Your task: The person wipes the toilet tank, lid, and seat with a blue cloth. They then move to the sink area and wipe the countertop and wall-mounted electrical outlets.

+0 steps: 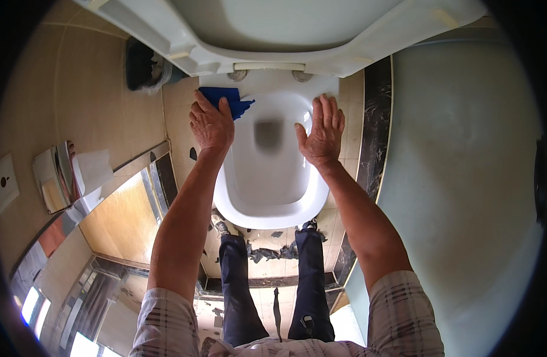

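A white toilet bowl (273,187) stands in front of me, with its seat (273,56) raised at the back. My left hand (212,118) is at the bowl's left rear rim, its thumb and fingers on a blue cloth (222,96). One ragged end of the cloth reaches over the inner edge. On the right side of the rim rests my right hand (322,127), palm down, thumb spread, with nothing in it. A dark patch of water (268,134) shows at the bottom of the bowl.
A lined waste bin (146,67) stands at the back left. A paper holder (57,178) is on the left wall. Dark scraps (271,252) lie on the tiled floor near my feet. A large pale surface with a dark marble edge (375,129) borders the right side.
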A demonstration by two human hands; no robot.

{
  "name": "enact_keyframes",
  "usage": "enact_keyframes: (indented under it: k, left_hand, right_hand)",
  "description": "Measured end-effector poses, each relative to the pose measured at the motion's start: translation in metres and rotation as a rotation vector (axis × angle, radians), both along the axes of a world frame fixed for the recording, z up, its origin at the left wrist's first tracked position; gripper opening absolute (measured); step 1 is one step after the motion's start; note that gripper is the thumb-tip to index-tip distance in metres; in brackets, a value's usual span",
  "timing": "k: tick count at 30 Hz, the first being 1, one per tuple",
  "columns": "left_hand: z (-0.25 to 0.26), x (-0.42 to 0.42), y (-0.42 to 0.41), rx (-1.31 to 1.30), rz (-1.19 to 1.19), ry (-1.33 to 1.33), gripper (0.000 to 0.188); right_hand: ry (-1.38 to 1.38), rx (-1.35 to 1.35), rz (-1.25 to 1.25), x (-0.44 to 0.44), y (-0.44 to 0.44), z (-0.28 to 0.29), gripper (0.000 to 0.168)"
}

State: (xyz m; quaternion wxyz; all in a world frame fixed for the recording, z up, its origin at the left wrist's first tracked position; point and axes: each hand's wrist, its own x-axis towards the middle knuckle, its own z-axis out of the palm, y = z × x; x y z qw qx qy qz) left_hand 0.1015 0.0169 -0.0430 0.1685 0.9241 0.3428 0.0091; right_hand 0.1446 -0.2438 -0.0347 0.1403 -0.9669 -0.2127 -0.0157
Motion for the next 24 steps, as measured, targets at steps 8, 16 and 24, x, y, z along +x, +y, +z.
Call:
enact_keyframes:
  k: [8,16,24]
  left_hand:
    - [0.002,-0.114,-0.027,-0.008,-0.106,-0.004,0.083]
    - [0.005,-0.234,-0.062,-0.004,-0.173,-0.046,0.078]
    - [0.009,-0.294,-0.058,-0.056,-0.488,0.032,0.077]
  right_hand:
    - [-0.022,0.013,0.008,-0.003,0.001,-0.003,0.081]
    - [-0.065,0.017,0.031,-0.004,-0.001,-0.007,0.078]
    - [-0.097,0.056,0.048,-0.003,-0.005,-0.014,0.078]
